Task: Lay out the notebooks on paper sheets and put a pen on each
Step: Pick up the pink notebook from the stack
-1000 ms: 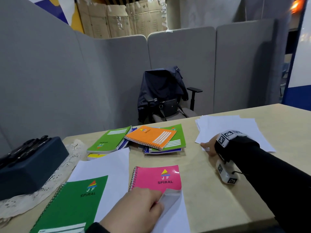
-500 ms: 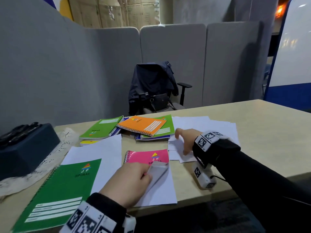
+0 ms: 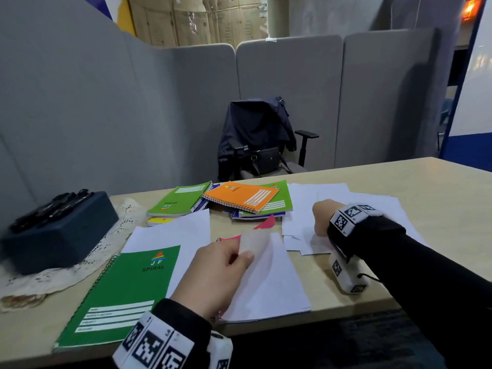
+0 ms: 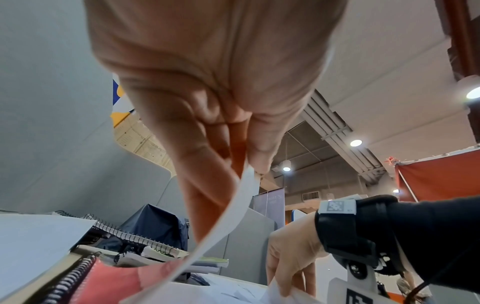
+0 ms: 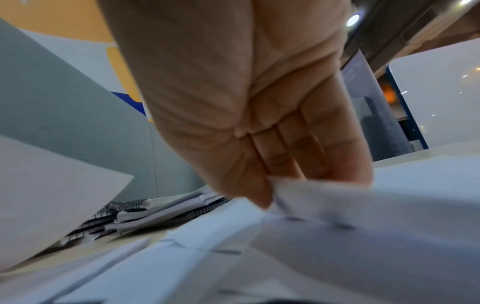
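Note:
My left hand point(image 3: 239, 258) pinches the lower right corner of the pink spiral notebook's point(image 3: 266, 223) cover and holds it curled up toward the far side, pale inner face showing. White paper point(image 3: 269, 286) lies under it. The left wrist view shows thumb and fingers point(image 4: 244, 160) nipping that cover point(image 4: 228, 216). My right hand point(image 3: 322, 219) reaches into the loose white sheets point(image 3: 332, 198) and pinches a sheet's point(image 5: 337, 197) corner. A large green notebook point(image 3: 127, 291) lies on its own sheet point(image 3: 175, 233). Black pens point(image 3: 50, 206) lie on a dark blue box point(image 3: 58, 235).
A heap of green, orange and blue notebooks point(image 3: 239, 199) sits at the back middle. A lace cloth point(image 3: 106, 243) lies under the box at left. The table's near edge point(image 3: 346, 315) runs just below my hands. A chair with a dark jacket point(image 3: 255, 137) stands behind the table.
My left hand has raised the pink cover higher, from a curled corner to a full fold. My right hand has moved left along the white sheets, dragging them toward the pink notebook.

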`<state>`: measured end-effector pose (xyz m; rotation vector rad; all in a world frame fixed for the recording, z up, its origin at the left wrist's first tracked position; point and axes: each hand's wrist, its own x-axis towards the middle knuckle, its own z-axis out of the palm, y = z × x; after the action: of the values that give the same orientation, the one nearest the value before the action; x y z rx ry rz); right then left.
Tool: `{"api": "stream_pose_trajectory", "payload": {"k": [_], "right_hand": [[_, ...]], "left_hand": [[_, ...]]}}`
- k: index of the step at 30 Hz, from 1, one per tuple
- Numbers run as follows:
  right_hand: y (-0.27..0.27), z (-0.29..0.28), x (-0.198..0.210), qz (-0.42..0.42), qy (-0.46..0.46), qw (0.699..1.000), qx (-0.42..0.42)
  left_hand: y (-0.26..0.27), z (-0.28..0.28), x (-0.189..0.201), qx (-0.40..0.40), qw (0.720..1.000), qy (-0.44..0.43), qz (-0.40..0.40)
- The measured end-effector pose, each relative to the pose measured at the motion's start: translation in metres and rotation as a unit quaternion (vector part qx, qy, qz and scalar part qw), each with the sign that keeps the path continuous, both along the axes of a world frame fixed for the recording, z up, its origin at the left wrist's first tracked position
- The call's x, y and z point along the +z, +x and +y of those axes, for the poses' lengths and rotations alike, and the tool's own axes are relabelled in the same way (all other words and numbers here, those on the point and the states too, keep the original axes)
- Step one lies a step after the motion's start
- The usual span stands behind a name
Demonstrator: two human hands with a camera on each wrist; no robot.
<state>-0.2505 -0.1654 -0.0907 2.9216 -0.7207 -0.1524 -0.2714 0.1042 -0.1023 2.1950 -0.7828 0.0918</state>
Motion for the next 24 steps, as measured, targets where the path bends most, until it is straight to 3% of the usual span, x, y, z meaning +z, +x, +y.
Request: {"api": "stream_pose_trajectory", "payload": {"k": [10,13,16,24], "right_hand": [[-0.006,-0.002,-0.003,-0.043,0.046,0.997,-0.036],[-0.012,-0.003,-0.004,0.009,0.100,0.995,-0.021],[-0.013,0.000,-0.009,0.038,0.060,0.997,-0.003],[-0.014,-0.003,0.009,-0.115,0.044,0.992,-0.025]], "left_hand": [[-0.003,0.001,0.003,0.023,0.998,-0.036,0.043],[-0.003,0.001,0.004,0.034,0.998,-0.040,0.047],[-0.004,0.002,0.005,0.041,0.997,-0.039,0.048],[-0.003,0.008,0.008,0.055,0.996,-0.053,0.046]]}}
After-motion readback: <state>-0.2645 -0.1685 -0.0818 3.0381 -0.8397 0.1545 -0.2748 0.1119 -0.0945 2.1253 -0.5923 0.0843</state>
